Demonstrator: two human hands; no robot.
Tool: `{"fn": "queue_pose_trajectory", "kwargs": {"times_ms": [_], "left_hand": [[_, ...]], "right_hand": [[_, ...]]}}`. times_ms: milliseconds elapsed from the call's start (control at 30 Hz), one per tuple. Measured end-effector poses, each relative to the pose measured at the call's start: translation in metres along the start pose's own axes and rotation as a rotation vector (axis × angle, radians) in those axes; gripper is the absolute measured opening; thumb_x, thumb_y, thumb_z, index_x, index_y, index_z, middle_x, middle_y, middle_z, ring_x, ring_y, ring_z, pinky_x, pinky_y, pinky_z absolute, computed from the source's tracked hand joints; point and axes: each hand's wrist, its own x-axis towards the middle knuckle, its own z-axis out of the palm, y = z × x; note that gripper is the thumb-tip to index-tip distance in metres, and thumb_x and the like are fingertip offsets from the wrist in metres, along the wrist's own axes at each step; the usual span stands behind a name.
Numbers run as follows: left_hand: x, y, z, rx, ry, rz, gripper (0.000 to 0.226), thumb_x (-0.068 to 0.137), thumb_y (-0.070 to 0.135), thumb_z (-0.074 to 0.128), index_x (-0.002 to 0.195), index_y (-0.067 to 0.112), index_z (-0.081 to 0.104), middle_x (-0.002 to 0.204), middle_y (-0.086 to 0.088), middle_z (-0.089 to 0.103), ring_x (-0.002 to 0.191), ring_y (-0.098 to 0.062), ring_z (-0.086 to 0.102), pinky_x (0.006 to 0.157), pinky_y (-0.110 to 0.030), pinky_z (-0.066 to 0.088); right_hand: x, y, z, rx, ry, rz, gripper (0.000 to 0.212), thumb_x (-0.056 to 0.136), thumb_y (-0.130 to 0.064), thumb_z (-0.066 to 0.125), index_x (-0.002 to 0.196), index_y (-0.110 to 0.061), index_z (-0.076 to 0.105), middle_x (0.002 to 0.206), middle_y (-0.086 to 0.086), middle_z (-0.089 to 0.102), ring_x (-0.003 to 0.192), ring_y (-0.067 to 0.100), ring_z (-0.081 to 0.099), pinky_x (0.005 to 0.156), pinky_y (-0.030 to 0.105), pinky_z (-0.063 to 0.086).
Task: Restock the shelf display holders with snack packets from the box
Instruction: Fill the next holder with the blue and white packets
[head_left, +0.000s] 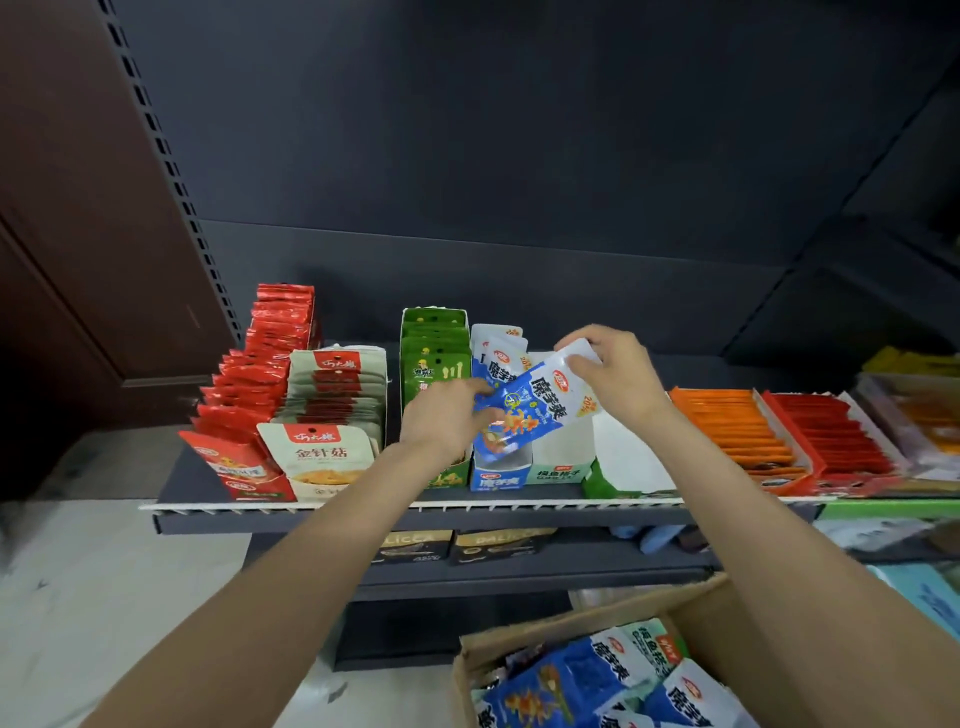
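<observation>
Both the left hand (447, 415) and right hand (610, 374) pinch a blue-and-white foil snack packet (530, 415) above the blue cardboard display holder (501, 475), half-filled with matching packets at its far end.

Both forearms are bare, with no sleeve visible; left hand (445, 415) and right hand (613, 369) wear nothing.

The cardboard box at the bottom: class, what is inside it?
The cardboard box holds loose blue-and-white snack packets and one greenish-white packet. Anything beneath that top layer is covered, and the frame edge cuts off the rest.
</observation>
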Motion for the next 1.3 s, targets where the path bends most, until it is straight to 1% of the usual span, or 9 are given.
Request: {"fn": "queue_pose_trajectory", "kwargs": {"times_ms": [67,167,300,400,533,633,833,1067,1300], "left_hand": [[0.009,0.009,-0.001,0.214,0.075,0.071,0.046,0.088,0.045,0.059,0.129,0.024,0.052,0.123,-0.003,0.055,0.101,-0.026,0.061,0.076,-0.033,0.048],[0.028,0.017,0.001,0.096,0.039,0.162,0.053,0.087,0.036,0.063,0.135,0.024,0.043,0.129,0.000,0.049,0.111,-0.023,0.055,0.081,-0.038,0.050],[0.052,0.019,0.001,-0.110,0.102,0.130,0.016,0.086,0.024,0.066,0.093,0.015,0.056,0.087,-0.003,0.060,0.082,-0.025,0.060,0.063,-0.032,0.047],[0.060,0.019,0.005,-0.247,0.125,0.063,0.018,0.085,0.021,0.069,0.080,0.014,0.052,0.072,0.000,0.056,0.068,-0.019,0.053,0.059,-0.026,0.039],[0.066,0.018,0.011,-0.274,0.116,0.032,0.014,0.085,0.021,0.068,0.093,0.010,0.063,0.089,-0.004,0.066,0.078,-0.017,0.061,0.065,-0.027,0.048],[0.064,0.014,0.006,-0.153,0.149,0.076,0.031,0.085,0.016,0.067,0.113,0.010,0.057,0.110,-0.010,0.059,0.100,-0.025,0.058,0.078,-0.034,0.050],[0.065,-0.002,-0.004,0.465,0.272,0.115,0.060,0.084,0.021,0.064,0.137,0.014,0.037,0.139,-0.005,0.038,0.125,-0.024,0.034,0.097,-0.033,0.034],[0.072,-0.017,-0.012,0.360,0.135,0.143,0.080,0.082,0.028,0.070,0.146,0.017,0.023,0.153,0.000,0.023,0.142,-0.019,0.019,0.113,-0.036,0.022],[0.069,-0.022,-0.022,0.331,0.085,0.194,0.079,0.082,0.023,0.069,0.147,0.016,0.024,0.154,0.002,0.023,0.141,-0.018,0.021,0.112,-0.037,0.024]], "right_hand": [[0.011,-0.006,-0.001,-0.107,-0.073,-0.054,0.021,0.089,-0.001,0.048,0.095,-0.012,0.065,0.097,0.000,0.063,0.092,0.013,0.058,0.064,0.024,0.047],[0.029,-0.013,-0.002,-0.197,-0.185,-0.117,0.022,0.090,-0.003,0.046,0.089,-0.018,0.063,0.098,0.003,0.066,0.088,0.013,0.061,0.060,0.020,0.047],[0.048,-0.019,0.007,-0.251,-0.188,-0.187,0.023,0.092,-0.005,0.047,0.099,-0.017,0.065,0.105,0.001,0.065,0.098,0.016,0.062,0.072,0.029,0.054],[0.057,-0.012,0.013,-0.331,-0.109,-0.123,0.026,0.086,-0.018,0.063,0.111,-0.020,0.059,0.108,0.002,0.064,0.097,0.021,0.060,0.078,0.038,0.053],[0.061,-0.009,0.017,-0.452,-0.078,-0.024,0.019,0.084,-0.023,0.067,0.100,-0.018,0.058,0.095,0.005,0.065,0.088,0.026,0.061,0.069,0.039,0.053],[0.056,-0.012,0.030,-0.612,-0.048,-0.124,0.007,0.090,-0.022,0.058,0.095,-0.018,0.059,0.087,0.006,0.062,0.084,0.028,0.058,0.062,0.032,0.040],[0.056,0.009,0.068,-0.632,-0.133,-0.084,0.026,0.091,-0.018,0.058,0.116,-0.018,0.063,0.112,0.008,0.056,0.098,0.030,0.058,0.071,0.034,0.044],[0.058,0.011,0.086,-0.583,-0.063,-0.137,0.035,0.087,-0.009,0.058,0.118,-0.014,0.042,0.103,0.011,0.061,0.081,0.027,0.057,0.061,0.031,0.039],[0.071,0.006,0.085,-0.870,-0.079,-0.333,0.023,0.093,-0.024,0.055,0.114,-0.026,0.063,0.100,-0.002,0.063,0.099,0.018,0.049,0.063,0.029,0.042]]}}
